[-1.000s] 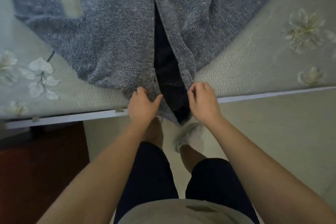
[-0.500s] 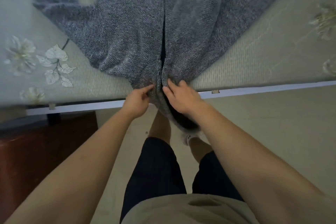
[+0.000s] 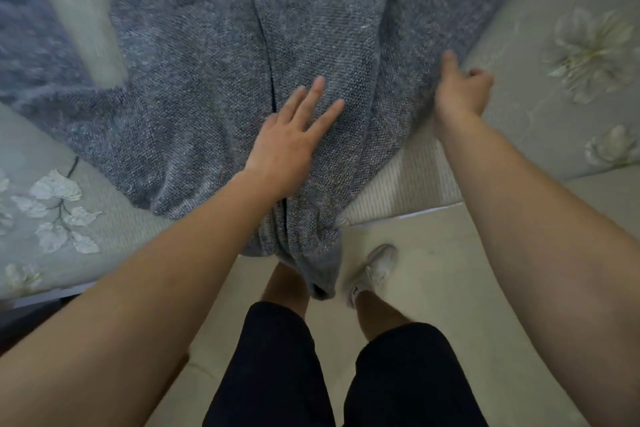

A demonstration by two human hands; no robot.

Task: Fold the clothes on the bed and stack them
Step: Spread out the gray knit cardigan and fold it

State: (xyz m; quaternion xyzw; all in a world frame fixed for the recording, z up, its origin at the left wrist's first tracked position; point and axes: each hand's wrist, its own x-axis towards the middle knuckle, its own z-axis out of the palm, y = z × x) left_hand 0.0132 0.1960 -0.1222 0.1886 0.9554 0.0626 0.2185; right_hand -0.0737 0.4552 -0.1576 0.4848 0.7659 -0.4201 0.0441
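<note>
Grey-blue knitted fabric lies under the left hand (image 3: 287, 146), which rests flat on it with straight, slightly spread fingers, just right of the dark line where the two front panels meet. The right hand (image 3: 462, 94) is at the right edge of the same large grey-blue knitted garment (image 3: 207, 80). Its thumb points far and touches the edge, and its fingers are curled over the bedding beside it. Whether any fabric is pinched between them I cannot tell.

The garment is spread front-up across the bed. Its body runs from far to near, and its hem hangs over the near edge of the bed between the person's legs. At far left a sleeve angles away, with a strip of bedding showing between sleeve and body; that part is blurred.

Beneath it is a pale green bed cover (image 3: 519, 156), printed with white flowers (image 3: 592, 42) at right and white leaves (image 3: 59, 208) at left. Near the bed, on the pale beige floor (image 3: 450, 288), the person stands in dark shorts (image 3: 277, 357) and a white shoe (image 3: 379, 265).
</note>
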